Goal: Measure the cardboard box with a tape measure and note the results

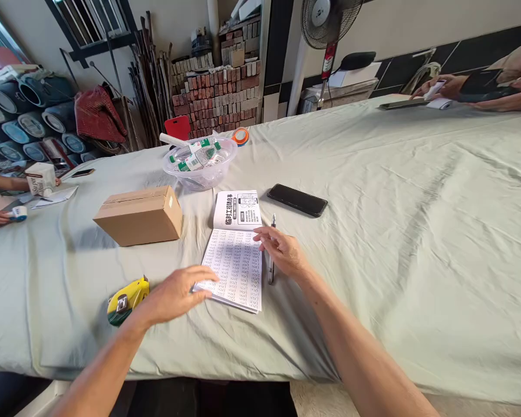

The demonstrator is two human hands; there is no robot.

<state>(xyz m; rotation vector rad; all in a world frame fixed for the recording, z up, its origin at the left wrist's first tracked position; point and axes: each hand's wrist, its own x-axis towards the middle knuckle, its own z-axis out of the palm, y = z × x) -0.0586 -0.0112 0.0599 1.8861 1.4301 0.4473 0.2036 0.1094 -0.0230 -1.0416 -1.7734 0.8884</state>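
Observation:
An open notebook (237,266) lies in front of me, its lower page covered in rows of handwriting and its upper page printed. My left hand (180,293) rests at the notebook's lower left edge, fingers stretched out over the page. At the right edge, my right hand (282,249) hovers with loosely bent, parted fingers and grips nothing. A pen (271,272) lies beside the notebook, partly under my right hand. Left of my left hand is a yellow and green tape measure (128,300). Beyond the notebook on the right lies a black smartphone (297,200).
A cardboard box (139,217) stands left of the notebook. Behind it is a clear plastic basin (200,174) with bottles, near an orange tape roll (240,136). A pale cloth (373,231) covers the table. People's hands work at the far left and far right. A fan (330,23) stands behind.

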